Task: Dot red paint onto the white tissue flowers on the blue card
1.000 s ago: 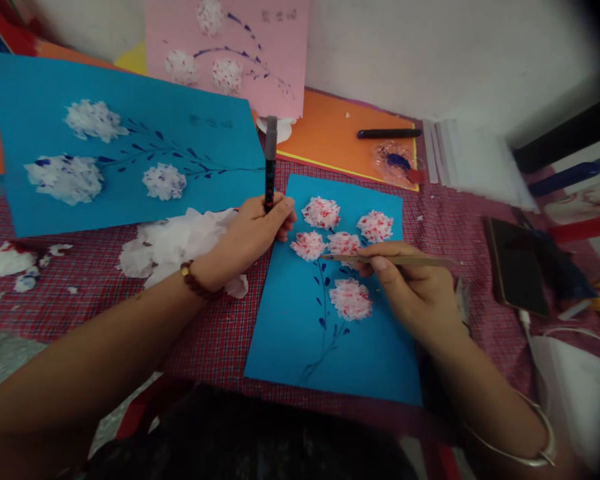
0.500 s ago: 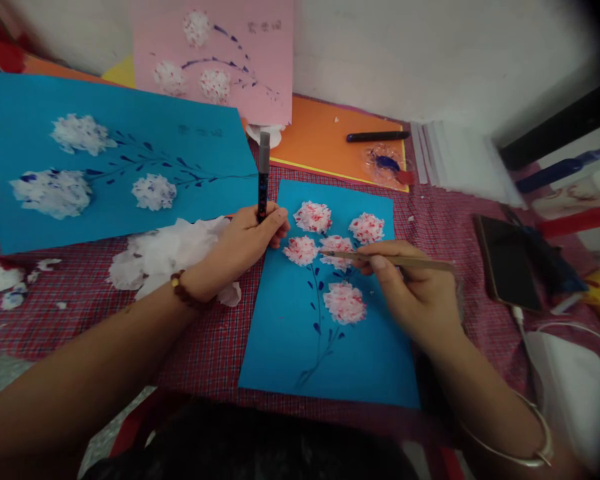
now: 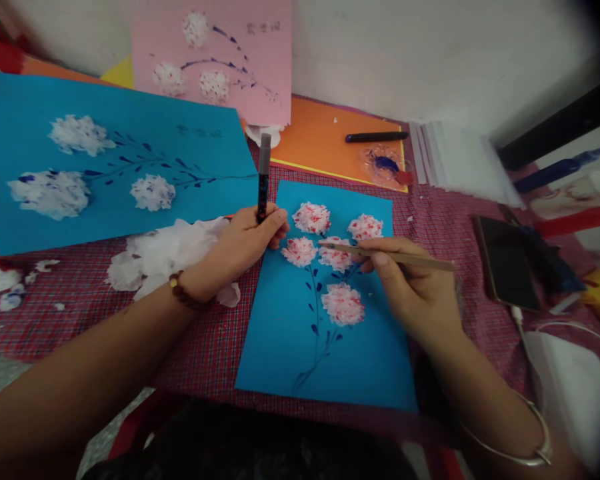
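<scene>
My left hand (image 3: 254, 235) is closed around a dark marker pen (image 3: 263, 177) that stands nearly upright with its grey end up. That hand rests by the left edge of a blue sheet of paper (image 3: 280, 353). Between the thumb and fingers of my right hand (image 3: 415, 287) is a thin paintbrush (image 3: 405, 258) with a light wooden handle, its tip pointing left. The tip is over the sheet, among crumpled white paper flowers (image 3: 343, 304) dabbed with red. Dark blue stems and leaves (image 3: 316, 300) are painted below the flowers.
Another blue sheet (image 3: 25, 233) and a pink sheet (image 3: 275, 60), both with paper flowers, lie left and behind. White tissue paper (image 3: 175, 247) sits under my left forearm. A pen (image 3: 377, 137) and blue paint (image 3: 386, 163) lie on an orange board (image 3: 320, 140). A phone (image 3: 507, 263) is at right.
The paintbrush tip has lifted or shifted very slightly upward over the flowers. Both hands otherwise stay in place, and the view has drifted a little.
</scene>
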### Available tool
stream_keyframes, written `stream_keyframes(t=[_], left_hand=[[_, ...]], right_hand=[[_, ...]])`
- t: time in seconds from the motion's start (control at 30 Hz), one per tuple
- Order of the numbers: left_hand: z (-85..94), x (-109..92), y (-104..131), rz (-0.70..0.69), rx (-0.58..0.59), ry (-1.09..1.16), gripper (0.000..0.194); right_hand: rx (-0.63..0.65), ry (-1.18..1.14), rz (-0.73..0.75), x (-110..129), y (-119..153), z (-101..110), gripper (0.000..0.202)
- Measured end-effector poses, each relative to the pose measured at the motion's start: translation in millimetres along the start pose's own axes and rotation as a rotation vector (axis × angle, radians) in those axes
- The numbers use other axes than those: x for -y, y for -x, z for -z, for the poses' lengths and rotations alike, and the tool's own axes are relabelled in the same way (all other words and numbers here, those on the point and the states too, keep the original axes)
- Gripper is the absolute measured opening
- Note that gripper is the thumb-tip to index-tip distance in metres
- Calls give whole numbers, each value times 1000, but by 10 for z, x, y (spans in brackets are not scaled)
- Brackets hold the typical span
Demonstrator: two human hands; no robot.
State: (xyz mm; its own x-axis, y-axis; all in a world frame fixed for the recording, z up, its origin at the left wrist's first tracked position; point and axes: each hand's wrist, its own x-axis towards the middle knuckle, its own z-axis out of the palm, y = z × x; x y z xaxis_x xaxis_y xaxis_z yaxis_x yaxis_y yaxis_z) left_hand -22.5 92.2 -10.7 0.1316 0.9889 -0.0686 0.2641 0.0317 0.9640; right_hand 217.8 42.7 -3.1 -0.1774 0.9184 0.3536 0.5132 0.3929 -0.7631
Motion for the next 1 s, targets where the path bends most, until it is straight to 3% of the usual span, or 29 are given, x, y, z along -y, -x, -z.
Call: stream_keyframes(t=[0.1,0.17,0.4,0.7,1.0], left_hand=[[-1,2,-1,-5,1,8,29],[-2,5,-1,-2,0,18,29],[3,14,2,-4,13,23,28],[15,-28,17,23,-46,-57,30],[22,43,-25,31,-54,34,30]], right_hand=[[140,19,7,7,-4,-16,21],[165,18,3,18,-7,-13,22],[-107,-53,-18,70,-22,28,18],[-275,-59,-69,48,-5,88,17],[-131,155,-35,30,4,160,19]])
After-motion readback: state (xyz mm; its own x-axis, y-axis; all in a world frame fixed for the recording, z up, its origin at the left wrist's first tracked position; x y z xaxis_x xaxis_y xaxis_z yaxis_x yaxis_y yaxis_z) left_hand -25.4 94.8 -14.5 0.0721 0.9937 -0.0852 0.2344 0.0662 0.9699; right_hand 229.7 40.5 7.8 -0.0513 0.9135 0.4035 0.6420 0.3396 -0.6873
